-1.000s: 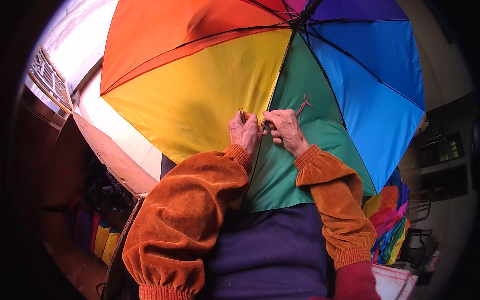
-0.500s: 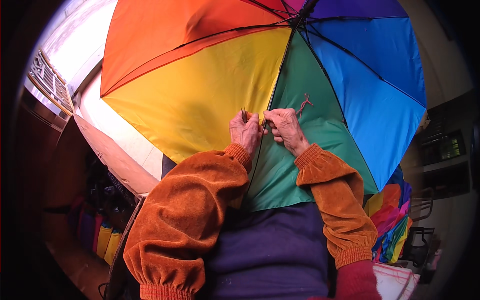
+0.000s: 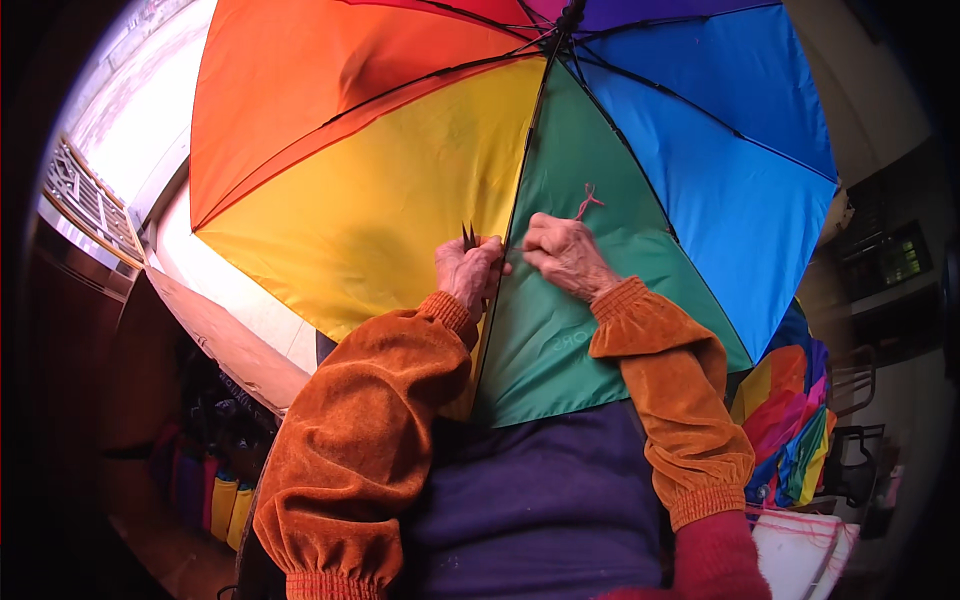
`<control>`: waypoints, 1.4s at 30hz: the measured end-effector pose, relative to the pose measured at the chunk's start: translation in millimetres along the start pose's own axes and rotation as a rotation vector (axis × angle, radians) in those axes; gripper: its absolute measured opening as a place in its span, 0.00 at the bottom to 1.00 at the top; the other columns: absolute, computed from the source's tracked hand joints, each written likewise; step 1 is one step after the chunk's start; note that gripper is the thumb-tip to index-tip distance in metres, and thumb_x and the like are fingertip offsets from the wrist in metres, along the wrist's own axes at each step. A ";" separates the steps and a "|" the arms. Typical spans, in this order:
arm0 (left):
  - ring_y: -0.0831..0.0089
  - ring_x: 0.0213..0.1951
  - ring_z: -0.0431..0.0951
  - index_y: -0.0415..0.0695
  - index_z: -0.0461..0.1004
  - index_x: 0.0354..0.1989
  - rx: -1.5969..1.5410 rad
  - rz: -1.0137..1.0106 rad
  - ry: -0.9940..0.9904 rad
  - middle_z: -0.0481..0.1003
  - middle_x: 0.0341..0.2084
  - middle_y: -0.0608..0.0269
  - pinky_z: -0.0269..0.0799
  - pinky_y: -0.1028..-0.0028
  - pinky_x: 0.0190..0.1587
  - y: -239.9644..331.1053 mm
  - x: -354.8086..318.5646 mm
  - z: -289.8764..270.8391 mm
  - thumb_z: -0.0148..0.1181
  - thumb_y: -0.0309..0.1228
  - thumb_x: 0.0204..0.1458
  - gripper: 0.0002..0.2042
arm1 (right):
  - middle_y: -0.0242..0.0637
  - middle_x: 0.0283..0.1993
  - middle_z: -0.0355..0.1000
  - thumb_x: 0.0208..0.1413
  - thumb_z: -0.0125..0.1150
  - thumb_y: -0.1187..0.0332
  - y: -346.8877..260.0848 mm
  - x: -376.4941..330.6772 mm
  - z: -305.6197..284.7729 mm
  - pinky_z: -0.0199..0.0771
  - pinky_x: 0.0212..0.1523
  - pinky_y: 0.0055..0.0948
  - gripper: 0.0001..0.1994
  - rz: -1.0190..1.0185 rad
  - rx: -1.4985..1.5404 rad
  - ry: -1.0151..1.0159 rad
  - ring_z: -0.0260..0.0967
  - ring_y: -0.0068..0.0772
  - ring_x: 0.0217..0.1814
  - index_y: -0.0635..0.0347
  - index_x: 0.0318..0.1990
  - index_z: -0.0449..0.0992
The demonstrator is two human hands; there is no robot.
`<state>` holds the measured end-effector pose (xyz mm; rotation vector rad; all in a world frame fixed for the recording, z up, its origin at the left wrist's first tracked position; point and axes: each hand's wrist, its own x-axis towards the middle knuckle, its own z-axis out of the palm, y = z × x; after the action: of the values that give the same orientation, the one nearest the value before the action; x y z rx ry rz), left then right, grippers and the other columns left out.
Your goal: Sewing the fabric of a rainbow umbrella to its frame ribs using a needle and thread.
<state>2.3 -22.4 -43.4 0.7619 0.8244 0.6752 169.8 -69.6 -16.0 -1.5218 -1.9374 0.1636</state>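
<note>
An open rainbow umbrella (image 3: pixel 400 170) lies inside up over my lap, its dark ribs meeting at the hub (image 3: pixel 556 42). My left hand (image 3: pixel 466 272) is closed at the rib (image 3: pixel 520 180) between the yellow and green panels. From its fist stick the two dark pointed blades of small thread snips (image 3: pixel 469 237); their handles are hidden. My right hand (image 3: pixel 565 255) is pinched over the green panel, just right of that rib. A thin, faint strand spans the gap between my hands; whether it is thread or needle I cannot tell.
A pink thread tangle (image 3: pixel 589 201) lies on the green panel. Folded rainbow cloth (image 3: pixel 785 420) hangs at the right, above a white board (image 3: pixel 800 550) with pink threads. At the left, an open cardboard box (image 3: pixel 235 345) holds dark items and yellow-ended rolls (image 3: pixel 225 500).
My right hand has drawn away from the rib to the right, opening a gap between my hands. The umbrella and my left hand have shifted left in view.
</note>
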 end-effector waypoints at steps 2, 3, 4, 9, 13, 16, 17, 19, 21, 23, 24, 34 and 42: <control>0.84 0.09 0.56 0.41 0.67 0.24 0.016 0.002 0.007 0.69 0.14 0.63 0.47 0.81 0.10 1.8 -2.5 0.8 0.54 0.31 0.49 0.07 | 0.30 0.25 0.66 0.48 0.55 0.74 2.3 -6.0 -19.5 0.67 0.23 0.30 0.04 -0.053 -0.117 0.055 0.61 0.27 0.18 0.64 0.25 0.71; 0.84 0.09 0.56 0.40 0.67 0.25 0.022 0.002 0.017 0.69 0.14 0.63 0.48 0.81 0.10 2.3 -2.9 1.0 0.54 0.30 0.48 0.07 | 0.30 0.25 0.66 0.48 0.55 0.74 -2.4 -5.1 -23.3 0.67 0.23 0.30 0.04 -0.047 -0.119 0.053 0.61 0.27 0.18 0.64 0.25 0.71; 0.84 0.09 0.57 0.40 0.68 0.25 0.027 0.003 0.028 0.70 0.14 0.62 0.48 0.81 0.10 2.1 -2.7 0.8 0.54 0.30 0.48 0.06 | 0.31 0.24 0.66 0.48 0.54 0.74 -7.3 -4.1 -30.0 0.66 0.22 0.31 0.03 0.211 0.342 0.171 0.62 0.28 0.18 0.63 0.27 0.71; 0.83 0.10 0.58 0.37 0.68 0.26 0.096 0.021 0.081 0.70 0.14 0.61 0.49 0.81 0.10 0.3 -1.0 2.0 0.53 0.27 0.46 0.06 | 0.32 0.22 0.63 0.51 0.53 0.71 -16.8 -6.9 -57.2 0.62 0.17 0.28 0.05 0.603 1.366 0.330 0.58 0.24 0.14 0.61 0.35 0.69; 0.82 0.10 0.59 0.36 0.68 0.26 0.078 0.032 0.081 0.69 0.14 0.60 0.49 0.82 0.10 5.6 -2.3 -0.9 0.53 0.27 0.45 0.06 | 0.28 0.19 0.58 0.53 0.51 0.71 11.1 -48.3 -134.1 0.53 0.15 0.20 0.06 0.492 1.312 0.442 0.47 0.17 0.12 0.62 0.36 0.69; 0.81 0.10 0.59 0.36 0.67 0.25 0.109 0.012 0.069 0.69 0.13 0.59 0.49 0.82 0.10 6.2 -2.2 -6.6 0.52 0.25 0.45 0.05 | 0.26 0.18 0.55 0.54 0.52 0.71 35.9 -88.3 -191.6 0.47 0.15 0.18 0.06 0.540 1.233 0.677 0.44 0.15 0.12 0.64 0.36 0.70; 0.81 0.10 0.59 0.36 0.67 0.25 0.110 0.007 0.057 0.69 0.13 0.59 0.49 0.82 0.10 3.6 2.7 -4.5 0.52 0.25 0.45 0.05 | 0.26 0.18 0.55 0.54 0.52 0.71 32.3 -87.9 -189.6 0.47 0.15 0.18 0.06 0.541 1.223 0.688 0.44 0.15 0.12 0.64 0.36 0.70; 0.81 0.10 0.58 0.36 0.67 0.25 0.079 -0.022 0.025 0.69 0.14 0.58 0.50 0.82 0.10 -4.5 13.8 1.6 0.52 0.25 0.44 0.04 | 0.28 0.20 0.59 0.52 0.52 0.72 26.0 -87.9 -181.4 0.49 0.15 0.18 0.06 0.675 0.980 0.833 0.47 0.16 0.12 0.64 0.35 0.71; 0.81 0.10 0.58 0.36 0.67 0.25 0.077 -0.016 0.054 0.69 0.14 0.57 0.50 0.82 0.10 4.4 1.7 -1.5 0.51 0.24 0.44 0.04 | 0.30 0.21 0.63 0.49 0.53 0.73 -5.6 -58.0 -152.1 0.53 0.15 0.17 0.05 0.713 0.721 0.664 0.52 0.16 0.13 0.65 0.32 0.72; 0.81 0.10 0.58 0.35 0.66 0.27 0.036 -0.034 0.068 0.70 0.15 0.55 0.50 0.82 0.11 7.0 -1.3 -2.3 0.51 0.24 0.44 0.04 | 0.31 0.17 0.65 0.45 0.52 0.74 -38.7 -21.0 -94.8 0.59 0.16 0.17 0.05 0.697 0.519 0.277 0.59 0.17 0.14 0.66 0.25 0.73; 0.81 0.10 0.58 0.35 0.66 0.27 0.012 -0.038 0.084 0.70 0.16 0.54 0.51 0.82 0.11 9.2 -4.2 -6.0 0.51 0.24 0.45 0.05 | 0.29 0.15 0.64 0.45 0.53 0.73 -43.0 -7.5 -62.4 0.59 0.15 0.16 0.05 0.669 0.458 0.159 0.59 0.16 0.14 0.66 0.23 0.73; 0.81 0.10 0.58 0.36 0.65 0.29 -0.017 -0.161 0.121 0.70 0.17 0.52 0.49 0.81 0.10 16.5 1.4 -5.8 0.51 0.25 0.45 0.05 | 0.56 0.16 0.63 0.27 0.49 0.75 -40.0 -4.5 27.5 0.63 0.23 0.47 0.04 0.334 -0.165 -0.072 0.63 0.59 0.22 0.65 0.10 0.62; 0.82 0.13 0.59 0.33 0.64 0.34 0.011 -0.144 0.054 0.70 0.23 0.50 0.50 0.83 0.12 13.2 3.8 -11.1 0.52 0.25 0.48 0.09 | 0.54 0.16 0.64 0.25 0.49 0.76 -39.2 -9.1 23.3 0.64 0.24 0.45 0.02 0.318 -0.156 -0.138 0.65 0.56 0.23 0.65 0.11 0.65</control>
<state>-7.9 -8.7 -39.2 0.6894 0.9235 0.5645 125.4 -83.3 -19.2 -1.9651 -1.8350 0.2666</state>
